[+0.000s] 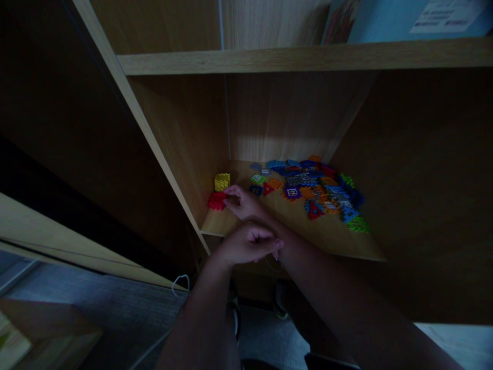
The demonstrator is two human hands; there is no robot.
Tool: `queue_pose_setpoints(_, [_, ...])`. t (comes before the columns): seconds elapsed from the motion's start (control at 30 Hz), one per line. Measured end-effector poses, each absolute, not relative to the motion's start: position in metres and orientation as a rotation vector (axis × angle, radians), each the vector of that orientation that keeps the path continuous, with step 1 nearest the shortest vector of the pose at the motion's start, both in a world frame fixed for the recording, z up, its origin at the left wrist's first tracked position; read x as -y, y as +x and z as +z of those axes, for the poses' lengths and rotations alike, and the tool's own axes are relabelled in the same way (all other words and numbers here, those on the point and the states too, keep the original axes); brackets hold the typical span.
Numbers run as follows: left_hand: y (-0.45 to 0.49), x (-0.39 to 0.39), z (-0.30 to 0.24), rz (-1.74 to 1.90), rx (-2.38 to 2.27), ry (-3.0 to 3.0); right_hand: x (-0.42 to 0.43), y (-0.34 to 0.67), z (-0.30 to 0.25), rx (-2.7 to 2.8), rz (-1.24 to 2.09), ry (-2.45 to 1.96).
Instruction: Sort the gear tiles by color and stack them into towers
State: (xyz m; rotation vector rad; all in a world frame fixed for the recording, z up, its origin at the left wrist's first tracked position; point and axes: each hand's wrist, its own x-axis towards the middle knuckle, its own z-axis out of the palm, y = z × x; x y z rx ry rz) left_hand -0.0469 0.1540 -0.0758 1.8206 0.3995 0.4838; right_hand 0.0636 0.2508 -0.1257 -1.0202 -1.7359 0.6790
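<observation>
reaching over a wooden shelf (292,215), right hand (242,204) has thumb and index at the right edge of the red stack (217,201), at its 9 o'clock; cannot tell if it's pinching or just touching. yellow stack (222,182) sits just beside the red one at 12 o'clock. left hand (248,243), at the right hand's 6 o'clock, curled in, thumb against fingertips, by the right forearm. loose mixed-color pieces (307,193) heaped toward 2–3 o'clock from the right hand.

A blue box (381,21) with a white label (447,15) fills the upper right; lower left, a white cable (151,349) curls beside a wooden block (57,326).
</observation>
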Motion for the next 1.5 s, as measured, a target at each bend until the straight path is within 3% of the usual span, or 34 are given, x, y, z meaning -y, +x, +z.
queue_pose_setpoints(1.5, [-0.046, -0.155, -0.071, 0.484, -0.391, 1.75, -0.232, 0.073, -0.105, 1.578, 0.63, -1.114])
